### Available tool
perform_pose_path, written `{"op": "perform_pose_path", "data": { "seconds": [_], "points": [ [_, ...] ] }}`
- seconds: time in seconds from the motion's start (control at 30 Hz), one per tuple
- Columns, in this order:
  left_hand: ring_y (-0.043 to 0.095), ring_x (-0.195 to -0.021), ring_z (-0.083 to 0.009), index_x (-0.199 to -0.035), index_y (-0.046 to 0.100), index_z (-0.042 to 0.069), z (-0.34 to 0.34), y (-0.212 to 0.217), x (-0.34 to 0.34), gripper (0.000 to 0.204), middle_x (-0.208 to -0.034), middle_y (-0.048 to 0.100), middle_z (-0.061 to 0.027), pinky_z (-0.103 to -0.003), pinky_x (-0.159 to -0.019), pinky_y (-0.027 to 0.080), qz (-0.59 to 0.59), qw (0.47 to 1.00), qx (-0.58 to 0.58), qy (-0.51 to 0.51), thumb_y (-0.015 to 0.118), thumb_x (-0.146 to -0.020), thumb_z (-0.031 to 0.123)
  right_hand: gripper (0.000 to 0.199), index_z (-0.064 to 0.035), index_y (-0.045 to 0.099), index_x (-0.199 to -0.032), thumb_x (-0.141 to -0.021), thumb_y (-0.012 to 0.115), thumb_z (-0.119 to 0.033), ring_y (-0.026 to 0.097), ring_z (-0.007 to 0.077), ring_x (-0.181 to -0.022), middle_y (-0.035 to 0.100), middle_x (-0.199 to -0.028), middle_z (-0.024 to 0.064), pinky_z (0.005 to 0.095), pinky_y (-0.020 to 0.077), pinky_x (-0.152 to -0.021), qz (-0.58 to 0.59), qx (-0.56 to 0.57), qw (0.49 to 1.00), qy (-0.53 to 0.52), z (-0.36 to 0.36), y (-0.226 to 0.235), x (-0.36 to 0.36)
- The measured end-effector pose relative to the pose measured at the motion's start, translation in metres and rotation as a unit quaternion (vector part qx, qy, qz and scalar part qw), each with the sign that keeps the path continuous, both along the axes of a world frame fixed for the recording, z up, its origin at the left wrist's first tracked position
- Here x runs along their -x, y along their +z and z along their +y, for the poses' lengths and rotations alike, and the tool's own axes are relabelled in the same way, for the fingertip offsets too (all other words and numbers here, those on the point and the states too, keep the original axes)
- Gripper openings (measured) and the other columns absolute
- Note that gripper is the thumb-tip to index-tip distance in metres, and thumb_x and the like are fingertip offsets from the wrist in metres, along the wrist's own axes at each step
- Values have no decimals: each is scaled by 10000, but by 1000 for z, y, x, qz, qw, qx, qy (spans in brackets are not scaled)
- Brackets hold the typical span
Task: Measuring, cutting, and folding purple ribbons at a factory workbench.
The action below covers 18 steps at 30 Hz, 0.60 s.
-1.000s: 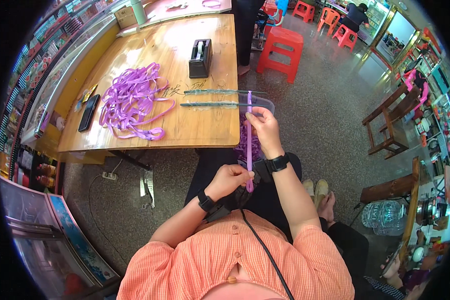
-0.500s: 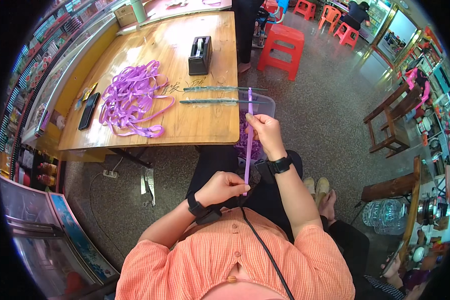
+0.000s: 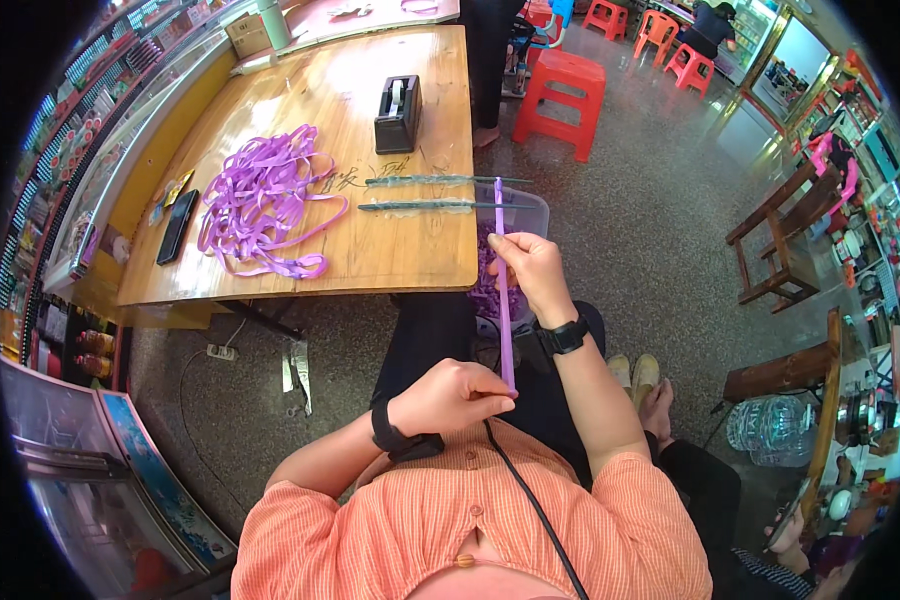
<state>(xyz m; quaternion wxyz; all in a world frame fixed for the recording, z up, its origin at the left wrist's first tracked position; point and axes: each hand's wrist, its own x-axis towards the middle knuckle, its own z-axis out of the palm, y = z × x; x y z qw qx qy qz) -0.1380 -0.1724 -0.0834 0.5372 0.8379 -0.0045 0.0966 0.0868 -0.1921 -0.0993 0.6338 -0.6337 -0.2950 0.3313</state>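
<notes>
A purple ribbon (image 3: 504, 320) stretches from two thin dark rods (image 3: 420, 206) toward my body. The rods jut past the table's right edge, held down with clear tape, and the ribbon's far end is looped on them. My left hand (image 3: 457, 390) pinches the near end close to my chest. Farther up, my right hand (image 3: 530, 262) grips the ribbon between thumb and fingers. Below the rods, a clear plastic bin (image 3: 538, 212) holds a mass of purple pieces. On the table (image 3: 370, 260) lies a loose tangle of purple ribbon (image 3: 260, 205).
A black tape dispenser (image 3: 398, 115) and a dark phone (image 3: 177, 227) rest on the table. Red stools (image 3: 560, 100) stand beyond it. To the right are a wooden chair (image 3: 785, 235) and a large clear bottle (image 3: 770, 428). Another person's foot (image 3: 657, 405) is near my right side.
My left hand has shifted slightly right and nearer my body, its grip on the ribbon turned. The right hand has barely moved, still holding the ribbon.
</notes>
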Motion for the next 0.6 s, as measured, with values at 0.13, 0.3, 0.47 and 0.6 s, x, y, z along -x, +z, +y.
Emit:
{"op": "perform_pose_path", "data": {
  "seconds": [0.13,0.3,0.47,0.6],
  "points": [
    [726,-808,-216,-1084,756,38,2,33,6,245,-948,743,-117,-297,-708,575,13,999,33,-26,771,-899,198,266,-14,721,-984,-977,684,-277,600,67,-564,699,-750,45,211,471,-519,15,-36,999,5,-14,22,-2],
    [713,-899,-159,-1150,731,10,17,65,12,271,-1061,727,-113,-274,-750,581,-1,991,119,-59,762,-908,128,183,6,711,-1101,-935,640,-23,710,118,-840,741,-894,52,263,571,-734,-309,-56,948,61,-64,54,8],
    [708,-905,-144,-1167,718,-6,34,90,2,283,-1057,715,-110,-260,-757,579,4,980,177,-92,757,-911,109,297,-84,751,-1078,-783,781,-59,647,231,-688,695,-809,66,353,544,-628,-539,-192,812,116,-68,67,14],
    [691,-894,-144,-1275,631,-27,58,126,-16,414,-1132,664,-110,-265,-758,577,-82,988,107,-69,759,-893,68,286,-72,750,-1057,-786,719,13,657,216,-720,703,-813,30,343,523,-633,-647,-241,724,22,-37,102,-20]
  ]
}}
